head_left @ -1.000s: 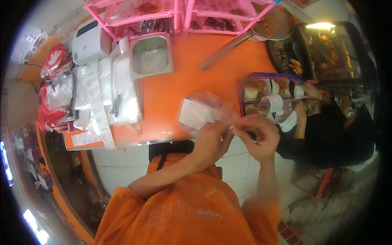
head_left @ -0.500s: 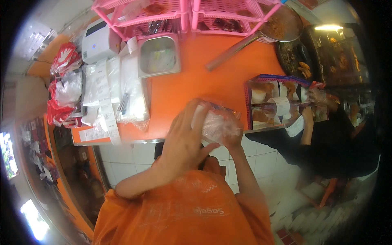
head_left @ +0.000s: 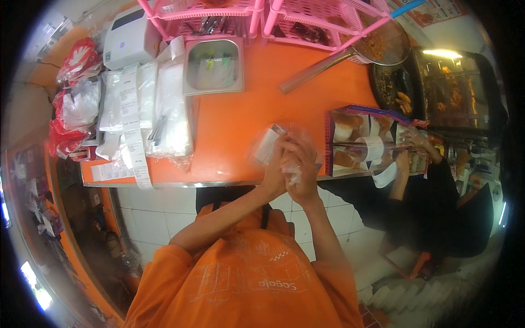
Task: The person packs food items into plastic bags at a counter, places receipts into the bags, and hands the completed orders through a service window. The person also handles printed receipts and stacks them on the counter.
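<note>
My two hands are pressed together over the front edge of the orange counter [head_left: 235,126]. My left hand [head_left: 275,167] and my right hand [head_left: 304,174] both grip a clear plastic bag [head_left: 266,146] with a white packet inside it. The bag is blurred and sticks out above and to the left of my fingers. A bit of its plastic shows between my palms. My forearms come up from my orange shirt below.
On the counter are a steel tray [head_left: 213,64], a white printer [head_left: 127,37] with a long paper strip [head_left: 134,131], stacked plastic bags [head_left: 172,117] and pink baskets [head_left: 328,22]. At the right, a person in black [head_left: 437,208] handles open food boxes [head_left: 358,142] beside a fryer [head_left: 448,93].
My hands were apart, stretching the bag over the counter. They then came together around it and now clasp it at the counter's front edge.
</note>
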`<state>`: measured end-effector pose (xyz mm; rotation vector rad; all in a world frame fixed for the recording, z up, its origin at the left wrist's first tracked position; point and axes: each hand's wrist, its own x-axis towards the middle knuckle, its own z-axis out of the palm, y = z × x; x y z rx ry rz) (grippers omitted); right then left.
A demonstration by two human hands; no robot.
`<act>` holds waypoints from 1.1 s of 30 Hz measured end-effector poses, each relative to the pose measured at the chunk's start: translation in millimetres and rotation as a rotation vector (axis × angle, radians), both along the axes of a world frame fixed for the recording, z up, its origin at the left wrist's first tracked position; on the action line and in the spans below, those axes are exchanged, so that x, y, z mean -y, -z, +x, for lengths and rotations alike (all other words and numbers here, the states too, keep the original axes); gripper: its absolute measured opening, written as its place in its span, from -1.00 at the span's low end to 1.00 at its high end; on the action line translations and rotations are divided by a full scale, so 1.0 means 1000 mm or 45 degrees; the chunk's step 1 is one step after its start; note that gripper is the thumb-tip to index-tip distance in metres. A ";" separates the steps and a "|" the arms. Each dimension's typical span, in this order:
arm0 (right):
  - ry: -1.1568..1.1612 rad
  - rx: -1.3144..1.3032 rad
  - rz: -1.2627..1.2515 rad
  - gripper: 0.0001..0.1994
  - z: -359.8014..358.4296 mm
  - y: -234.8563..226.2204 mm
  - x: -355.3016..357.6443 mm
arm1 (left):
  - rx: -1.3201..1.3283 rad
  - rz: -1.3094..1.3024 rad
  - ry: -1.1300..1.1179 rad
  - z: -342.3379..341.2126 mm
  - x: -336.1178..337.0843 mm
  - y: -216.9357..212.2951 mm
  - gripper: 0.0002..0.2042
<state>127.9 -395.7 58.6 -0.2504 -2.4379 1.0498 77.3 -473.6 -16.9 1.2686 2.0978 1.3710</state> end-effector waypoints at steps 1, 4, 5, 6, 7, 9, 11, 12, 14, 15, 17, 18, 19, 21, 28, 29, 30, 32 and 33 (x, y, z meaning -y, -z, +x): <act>-0.024 0.042 0.139 -0.78 -0.003 -0.001 0.002 | -0.028 -0.026 -0.013 0.001 -0.001 0.001 -0.21; -0.077 0.083 0.122 -0.83 -0.011 -0.006 0.007 | -0.119 -0.120 -0.054 0.004 -0.003 0.009 -0.31; -0.040 0.072 0.075 -0.82 -0.013 -0.007 0.008 | -0.151 -0.154 -0.068 0.007 -0.004 0.013 -0.35; -0.001 0.058 0.027 -0.80 -0.016 -0.008 0.008 | -0.190 -0.193 -0.082 0.009 -0.005 0.016 -0.38; 0.032 0.064 -0.003 -0.78 -0.019 -0.009 0.008 | -0.233 -0.237 -0.092 0.011 -0.007 0.018 -0.42; -0.017 0.051 -0.062 -0.73 -0.022 -0.009 0.006 | -0.333 -0.358 -0.137 0.015 -0.014 0.020 -0.49; -0.042 0.096 -0.087 -0.67 -0.015 -0.011 -0.002 | -0.465 -0.518 -0.201 0.019 -0.024 0.016 -0.56; -0.041 0.143 -0.097 -0.63 -0.005 -0.013 -0.008 | -0.550 -0.642 -0.256 0.017 -0.031 0.014 -0.59; 0.024 0.181 -0.351 -0.44 0.022 -0.015 -0.024 | -0.733 -0.874 -0.337 0.008 -0.037 0.004 -0.66; 0.089 0.226 -0.594 -0.30 0.044 -0.018 -0.035 | -0.712 -0.757 -0.205 0.001 -0.040 -0.003 -0.69; 0.429 0.010 -0.847 -0.04 0.092 -0.022 -0.059 | -0.481 -0.458 0.277 -0.034 -0.024 -0.022 -0.78; 0.381 -0.086 -1.032 -0.15 0.115 -0.022 -0.067 | -0.542 -0.296 0.303 -0.041 -0.020 -0.038 -0.82; 0.343 -0.185 -1.195 -0.26 0.130 -0.018 -0.074 | -0.595 -0.242 0.321 -0.052 -0.014 -0.056 -0.85; 0.395 -0.208 -1.473 -0.22 0.133 -0.001 -0.076 | -0.559 0.004 0.481 -0.069 -0.002 -0.103 -0.86; 0.281 -0.297 -1.768 -0.35 -0.012 0.033 -0.019 | -1.064 0.399 0.422 -0.081 0.005 -0.291 -0.87; 0.222 -0.308 -1.726 -0.37 -0.030 0.028 -0.012 | -1.010 0.336 0.391 -0.083 0.005 -0.304 -0.87; 0.172 -0.320 -1.678 -0.39 -0.046 0.022 -0.006 | -0.819 0.099 0.372 -0.086 0.010 -0.315 -0.88; 0.086 -0.346 -1.572 -0.44 -0.071 0.004 0.000 | -0.461 -0.054 0.250 -0.096 0.018 -0.326 -0.77; 0.049 -0.353 -1.518 -0.47 -0.082 -0.006 0.002 | -0.274 0.014 0.158 -0.102 0.022 -0.327 -0.68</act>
